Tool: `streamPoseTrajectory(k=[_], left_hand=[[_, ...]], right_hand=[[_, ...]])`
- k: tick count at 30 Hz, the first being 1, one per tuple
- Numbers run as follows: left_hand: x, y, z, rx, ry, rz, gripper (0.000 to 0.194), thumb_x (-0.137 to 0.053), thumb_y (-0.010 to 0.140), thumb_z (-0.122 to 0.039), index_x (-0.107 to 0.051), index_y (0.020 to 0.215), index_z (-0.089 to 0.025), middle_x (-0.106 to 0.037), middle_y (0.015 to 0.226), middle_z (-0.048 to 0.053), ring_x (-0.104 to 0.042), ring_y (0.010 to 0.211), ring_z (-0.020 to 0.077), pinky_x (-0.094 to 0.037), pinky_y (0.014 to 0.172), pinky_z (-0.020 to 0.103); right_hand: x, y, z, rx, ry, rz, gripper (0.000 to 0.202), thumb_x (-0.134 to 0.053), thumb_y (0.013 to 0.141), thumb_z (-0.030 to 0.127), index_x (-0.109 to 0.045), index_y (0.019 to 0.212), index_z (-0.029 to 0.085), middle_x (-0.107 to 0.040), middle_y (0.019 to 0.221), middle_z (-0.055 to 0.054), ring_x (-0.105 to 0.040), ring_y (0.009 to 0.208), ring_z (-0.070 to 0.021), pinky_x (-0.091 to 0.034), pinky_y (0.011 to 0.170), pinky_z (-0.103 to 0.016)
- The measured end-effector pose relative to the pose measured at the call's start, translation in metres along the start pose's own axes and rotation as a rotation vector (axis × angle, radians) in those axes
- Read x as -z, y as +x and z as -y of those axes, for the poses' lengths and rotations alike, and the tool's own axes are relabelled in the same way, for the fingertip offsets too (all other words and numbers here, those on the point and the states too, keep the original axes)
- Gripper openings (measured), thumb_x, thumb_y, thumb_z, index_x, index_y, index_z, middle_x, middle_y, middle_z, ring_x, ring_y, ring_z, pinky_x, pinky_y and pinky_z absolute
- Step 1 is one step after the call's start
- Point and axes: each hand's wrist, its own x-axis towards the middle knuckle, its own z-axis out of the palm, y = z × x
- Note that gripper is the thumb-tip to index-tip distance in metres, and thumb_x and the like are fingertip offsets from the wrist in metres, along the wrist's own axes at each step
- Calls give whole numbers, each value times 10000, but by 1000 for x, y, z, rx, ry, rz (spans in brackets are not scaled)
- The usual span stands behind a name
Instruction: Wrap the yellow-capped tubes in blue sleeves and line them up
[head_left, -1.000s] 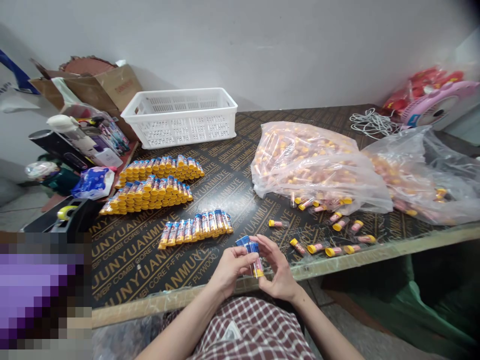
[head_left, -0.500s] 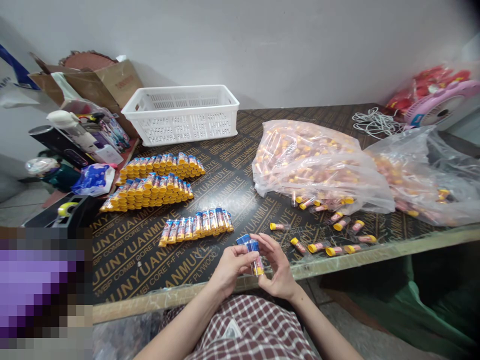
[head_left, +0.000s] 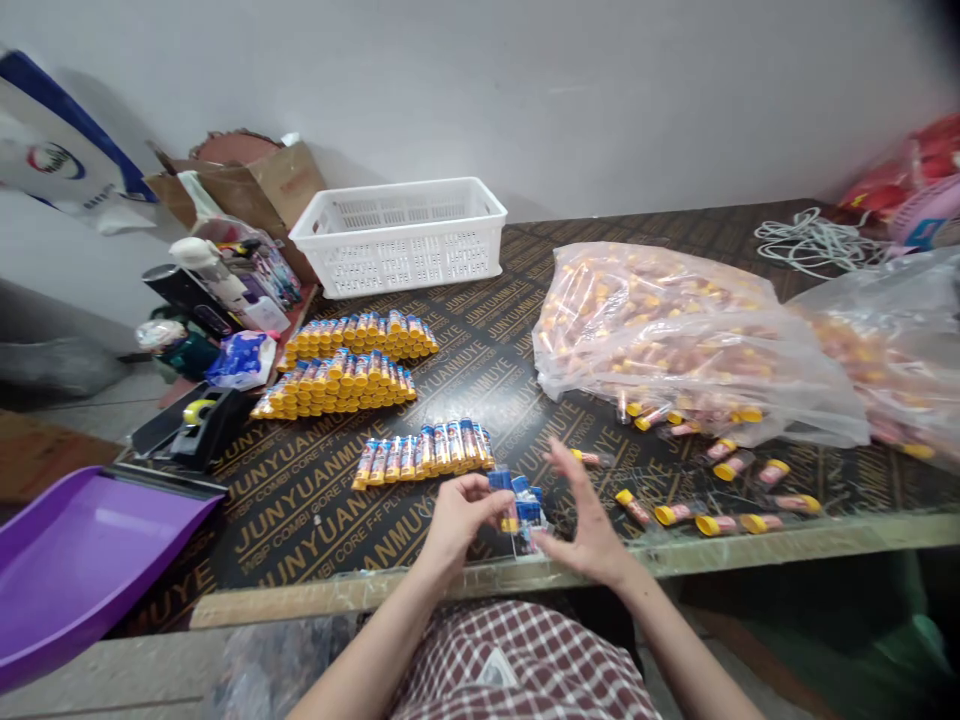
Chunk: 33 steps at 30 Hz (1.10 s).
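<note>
My left hand (head_left: 457,525) is closed on a small tube (head_left: 504,492) wrapped in a blue label, close to the table's front edge. Just right of it lie several blue label strips (head_left: 529,492), with clear film around them. My right hand (head_left: 589,520) has its thumb and fingers spread wide, slightly blurred, and holds nothing; its thumb is near the strips. A row of labelled tubes (head_left: 424,452) with yellow caps lies beyond my left hand. Loose unlabelled tubes (head_left: 675,514) with yellow caps and pink contents are scattered to the right.
Stacked labelled tubes (head_left: 345,385) lie at the left, below a white plastic basket (head_left: 405,255). Two clear bags hold many tubes, the nearer bag (head_left: 660,300) spilling some. A tape dispenser (head_left: 202,425), a purple dustpan (head_left: 97,570) and a white cord (head_left: 814,243) are around the table.
My right hand has let go of the tube, opened and moved right. My left hand keeps hold of the tube, and the blue strips now show between the hands. The view has turned left.
</note>
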Motion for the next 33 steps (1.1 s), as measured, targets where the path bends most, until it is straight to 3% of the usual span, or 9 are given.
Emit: streamPoseTrajectory(k=[3,6,8,13,15,19,21,28,33], left_hand=[[38,13,-20,-196,225,-313,397,-790,521,-418,-605,745,-148,-637,572,14,-564,517,141,-401,517,232],[78,28,-36,-283,567,-597,449,-757,529,-477,-624,817,-160,-601,558,-14,-565,550,157,-400,556,246],[96,36,-42,-277,813,-657,414,-724,560,-501,-644,798,-171,-595,562,-8,-572,577,177,-394,590,261],[88,33,-40,-361,1071,-752,388,-625,685,-530,-665,874,-193,-613,633,31,-571,637,208,-357,634,278],[66,27,-30,-468,1031,-685,339,-591,735,-508,-663,832,-192,-599,641,32,-547,624,190,-345,633,271],[18,22,10,-493,952,-121,208,-631,739,-409,-654,745,-203,-613,708,34,-535,654,170,-346,633,255],[3,25,31,-441,1008,31,148,-690,689,-332,-649,756,-207,-607,752,32,-535,700,177,-344,643,256],[0,34,50,-344,1060,65,74,-618,729,-202,-613,658,-185,-611,684,19,-541,660,162,-337,621,251],[2,32,49,-336,1072,33,100,-566,772,-182,-639,704,-190,-668,714,23,-588,686,161,-357,650,244]], right_hand=[[21,10,-44,-141,-326,-170,674,-569,799,354,-276,1395,237,-269,1458,-119,-311,1303,-301,-295,1029,-516],[30,9,-86,-172,-535,-121,430,-477,847,331,-493,1256,200,-549,1220,-146,-491,1120,-306,-401,876,-489],[29,5,-98,-159,-564,-88,322,-461,846,294,-596,1124,202,-634,1055,-128,-547,998,-293,-414,804,-460],[23,-4,-83,-152,-562,-91,235,-505,834,287,-651,1001,208,-674,913,-95,-542,898,-280,-383,778,-453],[22,-4,-72,-167,-552,-100,248,-514,841,311,-639,1023,197,-673,911,-94,-537,881,-277,-396,764,-445],[19,0,-51,-176,-484,-100,280,-443,892,309,-581,1107,194,-631,960,-80,-567,895,-221,-455,786,-376],[17,-1,-43,-186,-397,-85,289,-429,897,279,-545,1150,202,-599,975,-69,-579,900,-195,-471,801,-341],[21,-11,-40,-267,-324,-113,199,-496,760,115,-552,934,194,-570,897,-53,-567,796,-203,-475,733,-344],[14,-12,-46,-247,-328,-79,319,-461,746,57,-578,1017,178,-612,886,-62,-557,823,-206,-472,746,-342]])
